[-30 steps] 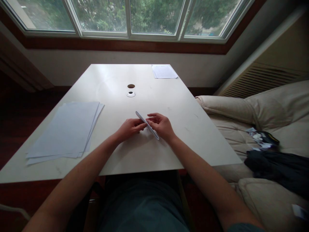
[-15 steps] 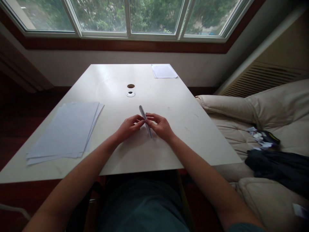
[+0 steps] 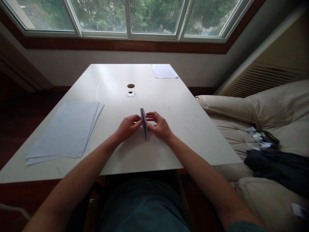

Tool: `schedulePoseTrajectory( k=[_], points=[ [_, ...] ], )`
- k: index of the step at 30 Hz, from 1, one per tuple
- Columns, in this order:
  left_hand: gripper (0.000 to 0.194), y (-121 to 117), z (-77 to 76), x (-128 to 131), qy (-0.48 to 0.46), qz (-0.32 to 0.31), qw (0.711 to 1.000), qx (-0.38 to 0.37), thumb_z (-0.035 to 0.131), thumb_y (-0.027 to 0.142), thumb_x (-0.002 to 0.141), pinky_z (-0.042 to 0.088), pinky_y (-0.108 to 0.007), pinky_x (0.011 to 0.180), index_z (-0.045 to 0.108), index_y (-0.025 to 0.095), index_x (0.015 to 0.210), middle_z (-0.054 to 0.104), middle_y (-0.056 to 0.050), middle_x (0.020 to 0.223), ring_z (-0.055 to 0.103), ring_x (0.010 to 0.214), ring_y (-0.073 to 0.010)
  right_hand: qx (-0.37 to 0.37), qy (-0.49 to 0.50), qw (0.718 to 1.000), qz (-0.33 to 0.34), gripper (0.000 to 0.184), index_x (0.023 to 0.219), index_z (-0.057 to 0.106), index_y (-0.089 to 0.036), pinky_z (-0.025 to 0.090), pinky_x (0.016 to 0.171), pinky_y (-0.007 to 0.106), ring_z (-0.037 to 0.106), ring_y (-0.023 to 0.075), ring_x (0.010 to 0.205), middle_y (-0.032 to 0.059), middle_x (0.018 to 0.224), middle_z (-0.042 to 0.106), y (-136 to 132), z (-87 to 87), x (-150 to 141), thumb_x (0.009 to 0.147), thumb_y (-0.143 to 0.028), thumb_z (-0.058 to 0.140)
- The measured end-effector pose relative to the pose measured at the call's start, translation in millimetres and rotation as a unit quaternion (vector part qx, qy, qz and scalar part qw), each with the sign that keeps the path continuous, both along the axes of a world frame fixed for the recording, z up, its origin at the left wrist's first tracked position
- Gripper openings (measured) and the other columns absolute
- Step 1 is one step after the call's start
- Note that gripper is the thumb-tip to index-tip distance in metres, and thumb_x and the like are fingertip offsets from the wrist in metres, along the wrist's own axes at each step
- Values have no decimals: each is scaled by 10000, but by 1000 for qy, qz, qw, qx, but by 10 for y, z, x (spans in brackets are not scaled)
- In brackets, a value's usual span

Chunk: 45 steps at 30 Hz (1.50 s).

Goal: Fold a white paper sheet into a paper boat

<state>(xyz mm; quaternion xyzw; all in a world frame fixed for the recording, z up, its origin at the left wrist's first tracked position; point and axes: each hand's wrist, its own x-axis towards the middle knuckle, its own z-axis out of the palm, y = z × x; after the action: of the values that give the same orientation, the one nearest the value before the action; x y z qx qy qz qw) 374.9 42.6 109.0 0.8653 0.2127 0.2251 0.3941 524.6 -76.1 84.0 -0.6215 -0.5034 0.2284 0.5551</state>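
Over the near middle of the white table (image 3: 116,154), a narrow folded piece of paper (image 3: 145,130) stands on edge between my hands, seen almost edge-on and looking grey in its own shade. From the left, my left hand (image 3: 127,127) pinches it, thumb and fingertips at its side. My right hand (image 3: 159,126) grips it from the right, with the thumb against it and the upper fingers reaching along its far part. Some fingertips are hidden behind the paper. Its lower end is close to the tabletop; I cannot tell whether it touches.
A loose stack of white paper sheets (image 3: 65,129) lies to the left. More sheets (image 3: 164,71) lie at the far right corner. A cable hole (image 3: 130,86) and a round grommet (image 3: 130,94) are in the table. A beige sofa (image 3: 222,129) with dark clothing (image 3: 277,169) stands at right.
The folded paper has turned from a slant to nearly upright in view, showing more of its narrow side. Both hands have shifted only slightly and still hold it.
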Motion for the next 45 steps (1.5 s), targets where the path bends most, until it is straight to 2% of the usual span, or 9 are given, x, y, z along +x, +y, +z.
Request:
schedulePoseTrajectory(
  k=[6,16,19,25,29,33,38,41,45],
  points=[
    [132,-9,12,-7,-9,74,997,22,609,231,798,506,-232,617,718,160,816,752,-39,761,696,652,-162,5,-67,996,-66,445,1162,536,-230,585,832,411,697,229,956,71,1070,708,-8,13,15,732,-198,644],
    [121,22,-31,-10,-26,56,998,-11,659,250,766,539,-236,616,673,162,848,747,-45,851,713,706,-172,-14,-62,993,-97,427,1137,570,-239,580,730,337,698,218,932,65,1074,721,15,-3,55,721,-140,562],
    [132,37,-34,-15,-22,51,998,-21,665,243,760,548,-242,628,674,163,865,741,-50,864,709,715,-170,-24,-49,995,-89,450,1166,589,-244,579,702,325,697,229,971,72,1108,723,12,-1,80,730,-139,552],
    [291,56,-34,-30,-20,25,997,-69,633,255,801,572,-259,624,723,173,1066,752,-54,850,705,669,-162,-13,-57,996,-64,414,1080,693,-246,570,821,351,693,219,993,23,1072,737,4,19,111,735,-120,504],
    [281,70,-17,-36,4,26,997,-78,612,200,789,577,-266,626,763,179,1025,741,-32,724,711,627,-172,-15,-77,995,-62,397,997,743,-252,552,826,347,700,217,936,5,960,757,-4,28,121,743,-102,476],
    [293,98,-17,-37,-1,32,994,-105,614,201,780,593,-284,639,765,162,1028,752,-40,749,718,637,-182,-23,-81,995,-57,386,998,762,-249,548,837,350,706,217,909,5,952,765,-13,36,130,759,-115,490],
    [265,137,-67,-43,-12,22,993,-116,637,280,798,593,-286,629,759,158,999,744,-48,747,711,636,-181,-34,-63,997,-41,398,1071,750,-251,577,769,330,703,223,952,17,1014,760,-22,37,122,775,-134,510],
    [247,143,-96,-39,-20,13,993,-118,652,300,791,580,-280,605,748,155,966,725,-44,727,690,612,-167,-20,-44,998,-27,378,1106,736,-265,590,794,344,694,227,1002,18,1059,751,-23,32,103,792,-169,549],
    [237,137,-80,-30,-54,6,984,-168,652,244,746,547,-257,540,715,130,945,722,-65,855,651,607,-138,-1,-28,1000,8,368,1162,704,-283,607,769,344,685,232,1040,18,1118,733,-36,59,77,823,-226,573]
  ],
)
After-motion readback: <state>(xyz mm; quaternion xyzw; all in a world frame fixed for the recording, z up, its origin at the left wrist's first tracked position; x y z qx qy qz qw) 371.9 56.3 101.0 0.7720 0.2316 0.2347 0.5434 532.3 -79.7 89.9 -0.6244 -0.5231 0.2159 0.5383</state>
